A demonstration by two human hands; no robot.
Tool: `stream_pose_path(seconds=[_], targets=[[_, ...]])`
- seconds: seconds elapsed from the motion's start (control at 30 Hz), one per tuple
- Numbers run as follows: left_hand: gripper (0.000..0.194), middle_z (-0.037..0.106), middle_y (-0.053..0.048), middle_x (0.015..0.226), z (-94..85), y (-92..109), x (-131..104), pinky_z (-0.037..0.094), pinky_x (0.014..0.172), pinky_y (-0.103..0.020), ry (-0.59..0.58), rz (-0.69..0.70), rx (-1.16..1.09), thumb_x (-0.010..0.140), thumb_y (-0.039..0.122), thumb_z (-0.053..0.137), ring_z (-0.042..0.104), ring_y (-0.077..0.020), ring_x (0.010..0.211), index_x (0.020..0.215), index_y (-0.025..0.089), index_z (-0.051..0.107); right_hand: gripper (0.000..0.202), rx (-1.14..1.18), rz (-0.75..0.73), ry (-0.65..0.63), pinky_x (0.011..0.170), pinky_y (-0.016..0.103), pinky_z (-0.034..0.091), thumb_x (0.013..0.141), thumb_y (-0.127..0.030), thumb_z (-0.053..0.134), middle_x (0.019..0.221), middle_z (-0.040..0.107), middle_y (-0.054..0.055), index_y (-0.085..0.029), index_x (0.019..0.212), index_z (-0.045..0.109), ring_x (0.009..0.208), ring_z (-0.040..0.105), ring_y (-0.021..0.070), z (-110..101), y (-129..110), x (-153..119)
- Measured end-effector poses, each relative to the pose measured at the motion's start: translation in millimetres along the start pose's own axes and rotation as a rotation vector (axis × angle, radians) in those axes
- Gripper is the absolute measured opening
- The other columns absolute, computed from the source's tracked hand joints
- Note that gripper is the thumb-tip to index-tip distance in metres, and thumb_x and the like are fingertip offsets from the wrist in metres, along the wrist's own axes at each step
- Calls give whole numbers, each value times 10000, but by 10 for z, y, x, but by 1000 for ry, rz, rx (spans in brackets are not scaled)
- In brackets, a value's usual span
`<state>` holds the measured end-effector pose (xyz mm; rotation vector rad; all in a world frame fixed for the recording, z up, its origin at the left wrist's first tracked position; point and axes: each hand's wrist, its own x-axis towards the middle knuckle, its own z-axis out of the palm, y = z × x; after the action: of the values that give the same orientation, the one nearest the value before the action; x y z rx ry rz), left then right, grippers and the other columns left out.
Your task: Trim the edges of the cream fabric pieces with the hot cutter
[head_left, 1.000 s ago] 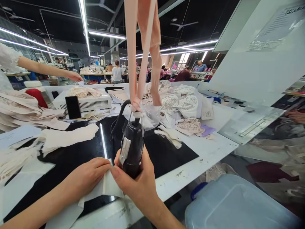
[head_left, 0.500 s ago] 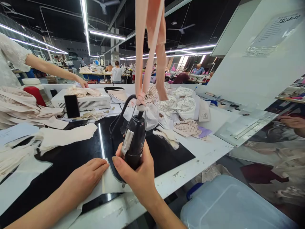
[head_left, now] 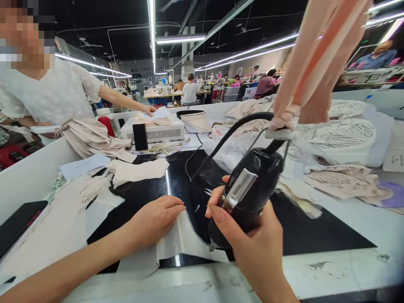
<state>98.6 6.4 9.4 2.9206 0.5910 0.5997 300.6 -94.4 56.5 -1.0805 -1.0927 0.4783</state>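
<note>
My right hand (head_left: 255, 252) is wrapped round a black electric fabric cutter (head_left: 252, 185) with a metal lever on its side. Pink cloth strips (head_left: 315, 63) are knotted to the cutter's top, and a black cord runs from it. The cutter's foot is low, beside the curved edge of a pale fabric piece (head_left: 189, 240). My left hand (head_left: 158, 219) lies palm down on that fabric, fingers together and stretched forward. Underneath is a black mat (head_left: 303, 227). Small white slivers (head_left: 197, 208) lie on the mat near the cutter. The blade is mostly hidden.
Pale fabric pieces (head_left: 63, 219) and a dark phone (head_left: 22, 223) lie at left. Behind stand a white vented box (head_left: 164, 130), an upright phone (head_left: 140, 136) and a visor (head_left: 195, 122). Lace-patterned pieces (head_left: 341, 134) are heaped at right. Across the table a co-worker's hand (head_left: 148, 110) touches cloth on the box.
The view has turned to the left, and the co-worker shows more fully. The cutter in my right hand looks nearer and farther right of my left hand. White slivers now show on the mat.
</note>
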Motion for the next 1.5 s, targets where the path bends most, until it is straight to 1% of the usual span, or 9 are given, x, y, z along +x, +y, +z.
stream_pose_path(seconds=[0.13,0.27,0.43,0.63,0.8,0.97,1.07,1.33,1.5], targets=[[331,741,-109,1300,45,-14,74,608,1107,-351,-14,59,-72,1040,27,498,710,-224,1245,1275,138,703,287,-23,13,12,678,328,612,872,-445,853,834,727,-10,-280,1031,681,675,688,190,13,-44,-40],[285,758,-87,1192,105,-8,68,635,1015,-317,-50,53,-76,1052,44,498,739,-213,1130,1177,154,730,288,-21,32,24,684,321,600,885,-474,850,842,714,-6,-280,1030,695,688,675,190,36,-73,-113],[288,754,-106,1244,127,-44,-18,640,1014,-323,-37,68,-69,1083,72,500,737,-217,1157,1268,136,712,348,38,65,39,639,272,595,879,-563,877,841,717,3,-286,1011,711,675,671,178,34,-94,-162],[294,745,-136,1321,137,-64,-75,624,1073,-311,-28,119,-33,1092,73,502,727,-215,1230,1319,104,688,446,115,77,77,604,245,593,840,-605,910,835,724,-22,-304,1094,701,649,669,155,72,-132,-175],[296,732,-113,1378,136,-70,-111,584,1132,-282,-31,127,-10,1123,112,482,704,-195,1289,1335,121,688,483,103,126,113,609,199,602,797,-641,930,821,742,-31,-318,1073,701,662,695,137,39,-138,-167],[303,727,-143,1371,150,-68,-133,612,1090,-292,-41,113,0,1097,84,509,718,-198,1253,1330,115,701,374,93,-65,-116,581,235,640,927,-416,875,809,769,-23,-346,1231,669,621,734,163,-156,-16,-49],[307,727,-147,1371,169,-61,-136,612,1085,-290,-28,114,6,1075,61,530,725,-202,1244,1326,112,700,352,90,-78,-165,568,255,646,966,-349,831,865,786,0,-347,1271,656,634,748,179,-218,30,-11],[262,732,-141,1394,203,-45,-151,605,1074,-247,-25,98,39,1107,104,536,734,-191,1250,1315,116,695,371,139,-31,-82,598,289,644,903,-423,891,797,752,-1,-333,1213,708,655,719,189,-145,-16,5],[263,736,-150,1376,216,-36,-154,643,1032,-283,12,96,4,1093,81,525,754,-210,1207,1286,108,701,411,200,-39,30,602,299,607,815,-442,947,744,701,-46,-299,1121,713,607,670,166,96,-2,224]])
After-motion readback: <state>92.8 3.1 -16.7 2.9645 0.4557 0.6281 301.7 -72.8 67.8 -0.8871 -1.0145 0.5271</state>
